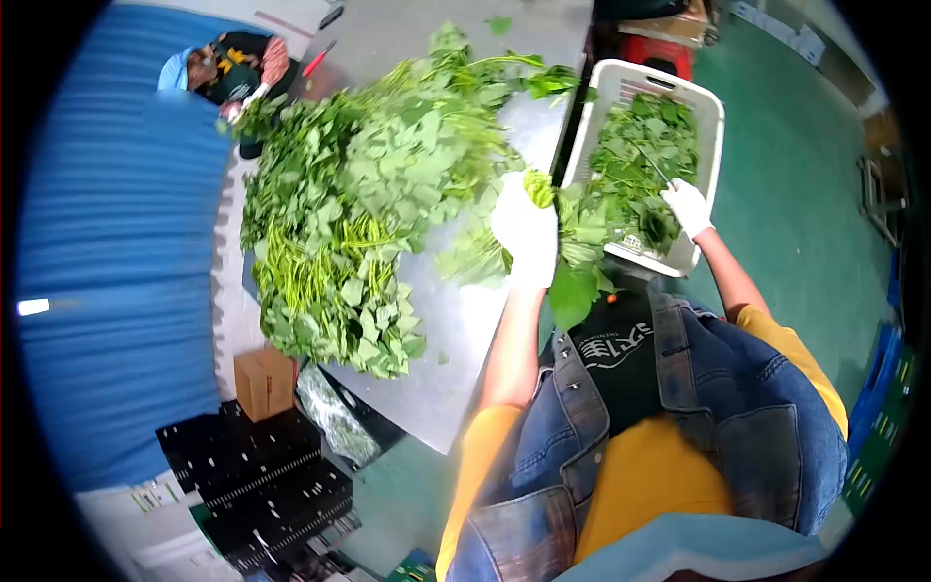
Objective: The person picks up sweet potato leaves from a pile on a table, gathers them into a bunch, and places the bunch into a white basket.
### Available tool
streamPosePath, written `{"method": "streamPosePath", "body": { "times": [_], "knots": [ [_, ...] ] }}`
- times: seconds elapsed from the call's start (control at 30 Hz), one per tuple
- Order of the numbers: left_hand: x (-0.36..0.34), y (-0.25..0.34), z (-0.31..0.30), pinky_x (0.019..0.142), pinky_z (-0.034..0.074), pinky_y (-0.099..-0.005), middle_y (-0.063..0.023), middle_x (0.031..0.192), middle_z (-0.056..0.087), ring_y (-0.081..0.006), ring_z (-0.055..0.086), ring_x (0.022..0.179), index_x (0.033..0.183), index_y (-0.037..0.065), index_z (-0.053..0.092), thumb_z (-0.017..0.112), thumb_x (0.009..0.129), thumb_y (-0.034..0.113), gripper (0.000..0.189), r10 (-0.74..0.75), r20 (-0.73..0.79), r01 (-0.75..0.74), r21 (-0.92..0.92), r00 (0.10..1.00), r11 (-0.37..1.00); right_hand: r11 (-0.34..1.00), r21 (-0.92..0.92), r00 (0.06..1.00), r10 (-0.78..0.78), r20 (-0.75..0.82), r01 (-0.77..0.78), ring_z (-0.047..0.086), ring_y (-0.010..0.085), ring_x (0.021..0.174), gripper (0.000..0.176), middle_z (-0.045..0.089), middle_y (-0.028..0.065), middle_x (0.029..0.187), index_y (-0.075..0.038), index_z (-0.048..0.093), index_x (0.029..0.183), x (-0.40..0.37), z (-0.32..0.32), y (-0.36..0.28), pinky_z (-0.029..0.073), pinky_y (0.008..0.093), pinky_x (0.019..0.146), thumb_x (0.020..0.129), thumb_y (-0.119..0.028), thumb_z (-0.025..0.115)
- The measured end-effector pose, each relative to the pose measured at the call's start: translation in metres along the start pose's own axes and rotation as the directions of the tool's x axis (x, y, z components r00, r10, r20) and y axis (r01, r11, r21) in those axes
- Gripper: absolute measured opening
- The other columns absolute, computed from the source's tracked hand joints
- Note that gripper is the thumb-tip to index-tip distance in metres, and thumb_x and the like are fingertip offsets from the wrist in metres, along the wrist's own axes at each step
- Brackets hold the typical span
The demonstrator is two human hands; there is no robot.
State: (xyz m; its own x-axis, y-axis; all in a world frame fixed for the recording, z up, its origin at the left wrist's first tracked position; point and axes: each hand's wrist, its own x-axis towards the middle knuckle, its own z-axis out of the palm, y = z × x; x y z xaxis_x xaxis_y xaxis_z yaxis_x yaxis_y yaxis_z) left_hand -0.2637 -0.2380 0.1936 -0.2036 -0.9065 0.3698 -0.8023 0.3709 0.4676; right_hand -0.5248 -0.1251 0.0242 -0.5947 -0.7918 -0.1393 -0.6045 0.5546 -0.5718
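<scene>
My left hand [527, 231], in a white glove, is closed around a bunch of leafy greens [579, 233] at the edge of the metal table. The pale cut ends of the stems [538, 188] show above the fist, and leaves hang out on both sides. My right hand [688, 208], also gloved in white, is closed on the handle end of a thin-bladed knife [655, 167]. Its blade points over the white plastic basket [715, 145], where loose leaves [645, 145] lie. A large heap of greens [330, 213] covers much of the table.
A co-worker [238, 73] in a blue cap stands across the metal table [451, 359], hands at the heap. A red-handled tool [316, 61] lies near them. A cardboard box [264, 384] and black crates [262, 475] stand beyond the table's lower left end.
</scene>
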Motion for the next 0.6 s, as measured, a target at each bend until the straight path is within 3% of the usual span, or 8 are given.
{"method": "streamPosePath", "body": {
  "times": [0.07,0.13,0.17,0.27,0.37,0.4,0.47,0.6],
  "knots": [
    [0.003,-0.038,-0.013,0.067,0.046,-0.0353,-0.0149,0.076,0.06,-0.0261,0.058,0.069,0.089,0.001,0.058,0.063,0.079,0.011,0.015,-0.199,-0.078,0.157,-0.371,0.977,0.915,0.993,-0.113,0.994,-0.034,0.108,0.047,0.061,0.0379,0.079,0.026,0.064,0.02,0.083,-0.01,0.062,0.097,0.007,0.016,-0.043,0.048,0.0458,0.07,0.08,-0.028,0.057],
    [0.012,-0.062,-0.061,0.066,0.045,-0.0307,-0.0081,0.077,0.059,-0.0173,0.054,0.069,0.088,0.001,0.057,0.063,0.082,0.009,0.011,-0.429,-0.067,0.238,-0.749,0.901,0.618,0.964,-0.002,0.96,-0.266,0.086,0.267,0.062,0.0366,0.08,0.03,0.064,0.0198,0.089,-0.01,0.06,0.105,-0.005,0.037,-0.093,0.049,0.0447,0.071,0.077,-0.023,0.057],
    [0.013,-0.076,-0.085,0.067,0.045,-0.0297,-0.0043,0.079,0.059,-0.014,0.052,0.071,0.089,0.001,0.057,0.063,0.085,0.01,0.012,-0.575,-0.11,0.305,-0.76,0.81,0.574,0.902,0.101,0.898,-0.428,0.097,0.419,0.062,0.0361,0.082,0.033,0.064,0.0196,0.091,-0.01,0.059,0.109,-0.016,0.047,-0.118,0.049,0.0446,0.073,0.076,-0.018,0.056],
    [-0.001,-0.146,-0.129,0.068,0.045,-0.0292,-0.0048,0.08,0.06,-0.0139,0.053,0.069,0.091,0.0,0.057,0.063,0.084,0.009,0.013,-0.824,0.105,0.221,-0.975,0.557,0.025,0.676,0.21,0.642,-0.737,0.211,0.707,0.062,0.0357,0.085,0.04,0.062,0.0194,0.097,-0.008,0.057,0.115,-0.057,0.083,-0.184,0.05,0.0423,0.076,0.076,-0.005,0.052],
    [-0.033,-0.19,-0.159,0.067,0.045,-0.0292,-0.0048,0.08,0.06,-0.0139,0.053,0.069,0.091,0.0,0.057,0.063,0.084,0.009,0.013,-0.868,0.112,0.14,-0.989,0.483,-0.05,0.357,0.324,0.279,-0.924,0.263,0.876,0.061,0.0323,0.09,0.033,0.061,0.0175,0.099,-0.006,0.06,0.11,-0.105,0.111,-0.244,0.047,0.0399,0.082,0.082,-0.002,0.042],
    [-0.045,-0.201,-0.168,0.067,0.045,-0.0292,-0.0048,0.08,0.06,-0.0139,0.053,0.069,0.091,0.0,0.057,0.063,0.084,0.009,0.013,-0.882,0.105,0.118,-0.991,0.459,-0.057,0.486,0.49,0.274,-0.854,0.443,0.723,0.06,0.0325,0.086,0.029,0.061,0.0179,0.096,-0.007,0.06,0.107,-0.117,0.126,-0.267,0.047,0.0408,0.081,0.084,-0.004,0.042],
    [-0.065,-0.22,-0.179,0.067,0.045,-0.0292,-0.0048,0.08,0.06,-0.0138,0.053,0.069,0.091,0.0,0.057,0.063,0.084,0.009,0.013,-0.901,0.093,0.084,-0.994,0.425,-0.063,0.119,0.269,-0.03,-0.871,0.49,0.956,0.058,0.0341,0.092,0.037,0.06,0.0194,0.103,-0.004,0.053,0.121,-0.132,0.132,-0.3,0.046,0.0408,0.081,0.085,-0.008,0.046],
    [-0.089,-0.249,-0.193,0.067,0.045,-0.0292,-0.0047,0.08,0.06,-0.0138,0.053,0.069,0.092,0.0,0.057,0.063,0.084,0.009,0.013,-0.917,0.072,0.039,-0.997,0.391,-0.062,0.067,0.333,-0.064,-0.928,0.367,0.941,0.058,0.0346,0.092,0.035,0.059,0.0194,0.101,-0.004,0.054,0.12,-0.15,0.178,-0.329,0.045,0.0432,0.083,0.087,-0.011,0.045]
  ]
}}
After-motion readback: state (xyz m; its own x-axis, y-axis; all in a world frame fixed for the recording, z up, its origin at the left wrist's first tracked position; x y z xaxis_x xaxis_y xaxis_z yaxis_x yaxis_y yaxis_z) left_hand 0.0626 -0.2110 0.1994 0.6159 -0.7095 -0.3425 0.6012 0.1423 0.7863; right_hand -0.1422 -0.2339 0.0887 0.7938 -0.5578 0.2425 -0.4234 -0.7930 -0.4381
